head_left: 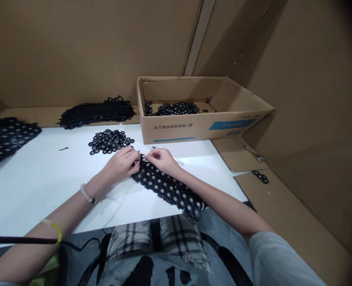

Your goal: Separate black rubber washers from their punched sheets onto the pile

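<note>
A black sheet of moulded rings (170, 186), dotted with rows of pale round holes, slants across the white table toward my lap. Its far left end is between my two hands. My left hand (124, 163) is closed, thumb and fingers pinching that end. Close beside it, my right hand (162, 161) pinches the same edge with thumb and forefinger; the exact spot it grips is partly hidden. Behind my right hand lies a thin white pen-like tool (179, 161), partly covered. A heap of loose black rings (109, 141) sits just beyond my left hand.
An open cardboard box (178, 129) with loose rings inside stands at the back. Stacked black sheets (97, 113) lie left of it, more dotted sheets (7, 137) at far left. Tweezers (253, 153) and several joined rings (260, 177) rest on cardboard at right. Cardboard walls surround the table.
</note>
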`<state>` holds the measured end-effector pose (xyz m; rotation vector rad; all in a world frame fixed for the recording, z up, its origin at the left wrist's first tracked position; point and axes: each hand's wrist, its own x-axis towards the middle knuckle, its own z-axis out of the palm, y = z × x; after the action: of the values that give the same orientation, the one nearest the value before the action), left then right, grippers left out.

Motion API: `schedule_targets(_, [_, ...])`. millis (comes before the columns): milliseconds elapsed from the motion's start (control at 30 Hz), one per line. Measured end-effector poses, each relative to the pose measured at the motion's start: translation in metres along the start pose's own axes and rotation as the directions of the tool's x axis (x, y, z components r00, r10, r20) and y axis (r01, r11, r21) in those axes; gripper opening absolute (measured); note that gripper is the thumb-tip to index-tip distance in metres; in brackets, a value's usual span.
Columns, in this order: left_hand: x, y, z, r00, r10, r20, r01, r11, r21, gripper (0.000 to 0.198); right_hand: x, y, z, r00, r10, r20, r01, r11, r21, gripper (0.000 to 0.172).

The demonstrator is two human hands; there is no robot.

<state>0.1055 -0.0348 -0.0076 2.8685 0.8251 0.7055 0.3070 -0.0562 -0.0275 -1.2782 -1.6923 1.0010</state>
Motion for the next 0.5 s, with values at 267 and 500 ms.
schedule_targets(267, [-0.003,-0.012,0.005,0.955,-0.091,-0.283,0.048,0.987,-0.155,0.008,0.004,0.006,-0.003,0.990,0.110,-0.084,-0.118,0.988,-0.101,0.014])
schedule_targets(500, [-0.008,-0.056,-0.017,0.793,-0.451,-0.410,0.544,0.827,0.142,0.016,0.008,0.013,-0.011,0.991,0.131,0.026,-0.130,0.991,-0.022,0.023])
